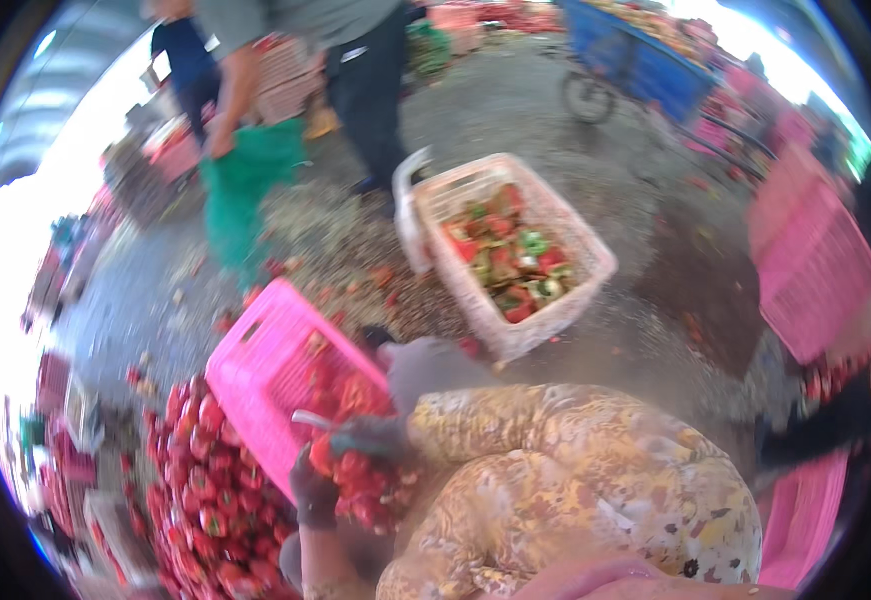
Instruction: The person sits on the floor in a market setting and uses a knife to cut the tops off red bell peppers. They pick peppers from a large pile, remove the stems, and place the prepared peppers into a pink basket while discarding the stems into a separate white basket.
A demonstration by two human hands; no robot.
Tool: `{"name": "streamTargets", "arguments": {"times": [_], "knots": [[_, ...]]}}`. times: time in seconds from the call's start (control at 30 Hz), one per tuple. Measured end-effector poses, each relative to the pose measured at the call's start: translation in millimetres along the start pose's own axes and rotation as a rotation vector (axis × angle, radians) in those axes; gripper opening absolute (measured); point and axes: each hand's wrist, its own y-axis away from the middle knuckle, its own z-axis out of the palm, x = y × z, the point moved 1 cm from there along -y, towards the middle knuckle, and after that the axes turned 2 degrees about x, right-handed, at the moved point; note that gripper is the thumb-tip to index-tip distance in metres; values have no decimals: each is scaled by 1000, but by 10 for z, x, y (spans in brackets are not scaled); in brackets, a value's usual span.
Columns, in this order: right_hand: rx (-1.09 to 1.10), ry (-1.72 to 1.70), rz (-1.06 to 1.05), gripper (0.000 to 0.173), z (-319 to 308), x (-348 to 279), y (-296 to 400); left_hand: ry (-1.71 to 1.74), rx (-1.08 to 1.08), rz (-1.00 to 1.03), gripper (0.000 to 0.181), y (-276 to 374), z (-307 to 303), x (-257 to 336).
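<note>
My left hand [315,491], in a grey glove, grips a red bell pepper [321,455] over the near side of a bright pink plastic crate [255,375]. Close against that pepper is my right hand [375,435], also gloved, closed on a small pale-bladed tool [314,420], seemingly a knife; blur hides its exact form. Red peppers [356,394] partly fill the tilted crate, and my arms cover some of them. To the left lies a large heap of whole red bell peppers [210,487].
A whitish plastic crate [555,319] holds red and green pepper scraps. Beyond it a standing person [364,97] holds a green mesh sack [248,195]. Debris [360,255] litters the floor. A blue cart [638,56] and stacked pink crates [818,255] stand right.
</note>
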Motion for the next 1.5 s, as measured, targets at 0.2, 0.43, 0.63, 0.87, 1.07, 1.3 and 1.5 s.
{"name": "streamTargets", "arguments": {"times": [0.2, 0.43, 0.63, 0.87, 1.07, 1.3, 1.5], "knots": [[370, 176, -169, 28, -30, -17, 400, 390, 199, -142, 10, -357, 100, -266], [292, -32, -420, 41, -477, -426, 194, 264, -646, -204, 27, -217, 115, -854], [375, 10, -144, 29, -149, -698, 823, 98, -854, -440, 30, 212, 620, -57], [224, -212, -44, 27, -196, -141, 1117, -174, -903, -206, 26, -36, 640, -380], [222, -247, -114, 27, -265, -233, 1387, -408, -1009, 18, 23, -275, 810, -497], [190, -269, -135, 26, -420, -314, 1538, -564, -1084, 202, 19, -340, 758, -687], [176, -310, -118, 26, -512, -287, 1614, -632, -1146, 332, 17, -378, 661, -897]]}}
